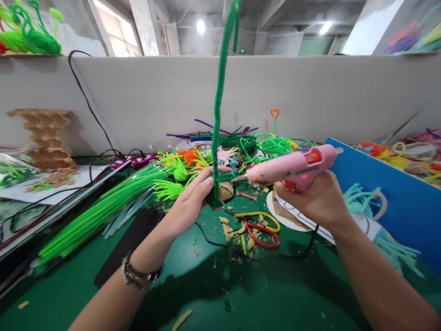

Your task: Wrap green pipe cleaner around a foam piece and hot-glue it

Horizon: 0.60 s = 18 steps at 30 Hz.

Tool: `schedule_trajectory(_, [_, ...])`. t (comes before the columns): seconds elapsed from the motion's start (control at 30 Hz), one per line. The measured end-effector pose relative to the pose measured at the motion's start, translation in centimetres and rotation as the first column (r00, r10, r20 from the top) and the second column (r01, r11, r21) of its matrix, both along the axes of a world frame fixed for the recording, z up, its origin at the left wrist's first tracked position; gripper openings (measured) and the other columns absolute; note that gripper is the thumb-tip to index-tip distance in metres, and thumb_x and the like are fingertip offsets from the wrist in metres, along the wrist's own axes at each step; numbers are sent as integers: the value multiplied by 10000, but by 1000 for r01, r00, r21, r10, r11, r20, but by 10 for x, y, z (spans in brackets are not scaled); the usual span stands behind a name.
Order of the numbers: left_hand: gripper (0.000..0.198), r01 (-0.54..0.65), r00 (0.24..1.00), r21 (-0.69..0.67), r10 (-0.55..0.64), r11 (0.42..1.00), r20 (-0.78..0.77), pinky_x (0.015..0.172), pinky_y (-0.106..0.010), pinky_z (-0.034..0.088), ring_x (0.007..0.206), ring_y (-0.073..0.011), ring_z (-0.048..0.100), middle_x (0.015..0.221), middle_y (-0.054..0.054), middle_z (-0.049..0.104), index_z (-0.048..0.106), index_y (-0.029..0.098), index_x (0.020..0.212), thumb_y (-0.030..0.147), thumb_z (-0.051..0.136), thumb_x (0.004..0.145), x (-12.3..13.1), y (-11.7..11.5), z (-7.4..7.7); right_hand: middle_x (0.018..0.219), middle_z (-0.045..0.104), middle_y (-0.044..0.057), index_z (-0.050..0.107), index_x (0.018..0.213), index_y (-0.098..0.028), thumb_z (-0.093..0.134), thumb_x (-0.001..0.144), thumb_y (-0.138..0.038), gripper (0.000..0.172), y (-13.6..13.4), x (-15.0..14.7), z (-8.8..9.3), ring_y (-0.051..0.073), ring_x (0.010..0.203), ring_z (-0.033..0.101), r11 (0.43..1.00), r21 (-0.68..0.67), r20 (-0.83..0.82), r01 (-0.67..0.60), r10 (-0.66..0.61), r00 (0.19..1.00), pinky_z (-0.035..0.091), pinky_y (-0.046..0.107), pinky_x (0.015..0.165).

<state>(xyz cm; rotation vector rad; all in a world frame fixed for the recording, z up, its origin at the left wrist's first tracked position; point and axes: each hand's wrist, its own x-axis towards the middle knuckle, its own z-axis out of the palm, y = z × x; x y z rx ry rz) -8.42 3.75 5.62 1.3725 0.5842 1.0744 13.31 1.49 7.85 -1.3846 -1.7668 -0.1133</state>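
In the head view, the left hand grips a green-wrapped brown piece at its fingertips, the fuzzy green stem standing nearly upright; the right hand, farther off, clasps a pink glue gun pointing leftward, its nozzle at the piece's upper right edge, contact unclear

No words or numbers can be read with certainty. A small lit green sign shows in the far background, its symbols too tiny to make out. On the right, a white card bears black outlined shapes, partly covered, which cannot be told as letters.
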Motion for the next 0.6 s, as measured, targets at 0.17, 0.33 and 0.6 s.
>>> schedule_trajectory(0.17, [312,-38,999,-23,39,999,30,481,-171,405,617,-100,464,799,-6,563,591,209,1013,404,470,802,2,0,-1,398,419,-34,395,470,-200,470,561,-193,118,1,3,-1,91,381,399,999,37,31,-9,8,999,310,218,357])
schedule_trajectory(0.33, [315,48,998,-37,-46,998,49,483,-181,417,598,-95,467,811,-5,560,606,210,1005,414,504,788,0,6,-4,394,392,-33,368,477,-210,445,552,-162,118,0,2,2,91,371,373,999,52,53,-17,14,998,298,230,356])
schedule_trajectory(0.6, [270,53,991,-75,-43,996,130,456,-215,389,509,-94,466,717,-8,566,615,203,957,373,462,812,2,9,-5,409,412,-23,384,493,-218,438,557,-158,103,1,3,3,102,379,380,998,44,65,-39,36,997,318,236,368])
